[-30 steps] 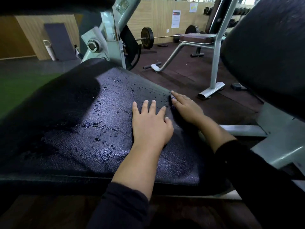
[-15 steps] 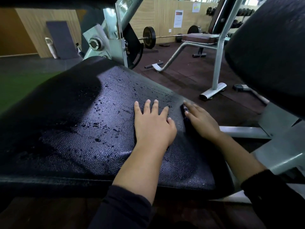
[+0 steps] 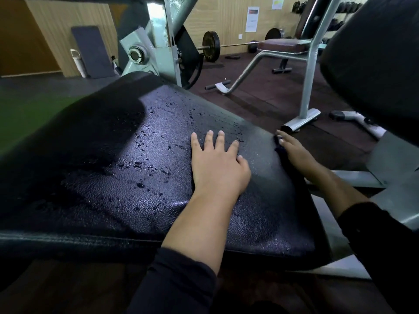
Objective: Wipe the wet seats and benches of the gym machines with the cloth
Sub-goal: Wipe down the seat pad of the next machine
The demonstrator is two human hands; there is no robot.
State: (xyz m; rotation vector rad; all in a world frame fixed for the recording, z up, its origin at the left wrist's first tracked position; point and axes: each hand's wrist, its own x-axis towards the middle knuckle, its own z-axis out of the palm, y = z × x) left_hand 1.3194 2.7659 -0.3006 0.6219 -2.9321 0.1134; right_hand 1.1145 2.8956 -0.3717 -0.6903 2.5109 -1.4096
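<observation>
Wet seat pad under both hands; cloth only partly seen, if at all, at the right edge.

The cloth [image 3: 279, 148] appears as a small dark fold under your right hand [image 3: 294, 152], pressed to the right edge of the seat pad [image 3: 127, 177]; it is too dark against the vinyl to be sure of. Your right fingers lie fairly straight over it; whether they pinch it cannot be told. Judged soft, limp and light, it will bunch when pushed, so take it flat under the whole palm, not by a corner. Your left hand [image 3: 217, 168] lies flat on the pad, fingers spread, grasping nothing. The pad is black pebbled vinyl, firm, fixed to its grey frame [image 3: 145, 48], and likely slick where droplets [image 3: 145, 165] stand, left of the left hand. Another bench [image 3: 281, 45] and a barbell [image 3: 210, 48] stand well apart behind.
</observation>
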